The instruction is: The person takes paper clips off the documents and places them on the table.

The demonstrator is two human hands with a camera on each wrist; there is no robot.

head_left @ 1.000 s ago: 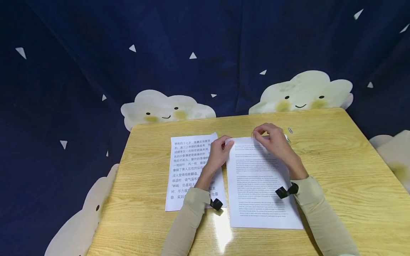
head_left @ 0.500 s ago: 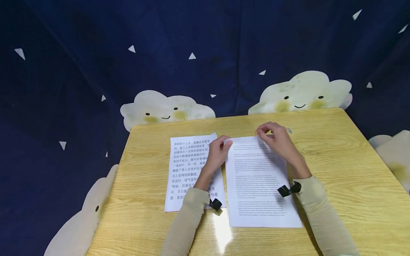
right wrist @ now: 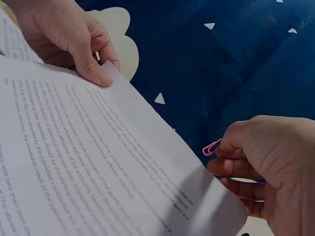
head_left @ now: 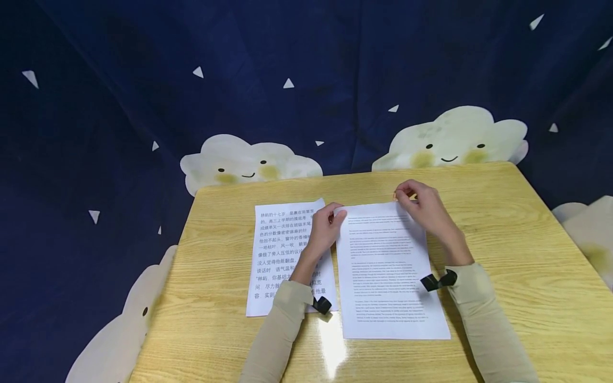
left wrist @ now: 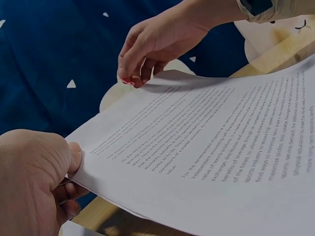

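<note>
The printed English sheets point(head_left: 388, 271) are lifted at their far edge. My left hand point(head_left: 325, 226) pinches their far left corner, thumb on top and fingers beneath. Between the thumb and index finger of my right hand point(head_left: 426, 210) is a pink paper clip point(right wrist: 212, 147), held just beyond the far edge near the right corner. In the right wrist view its loops point toward the paper and stand apart from it, while the lower fingers lie at the sheet's edge. From the left wrist side only a bit of the clip point(left wrist: 127, 81) shows under the fingertips.
A second stack with large Chinese print point(head_left: 289, 260) lies flat to the left, partly under my left forearm. Both rest on a wooden table point(head_left: 215, 266). Behind it hangs a dark blue curtain point(head_left: 287, 42) with clouds and white triangles.
My right hand has moved right along the far edge with the paper clip, toward the right corner. Clips seen earlier on the table behind it are now covered. The left hand keeps its grip.
</note>
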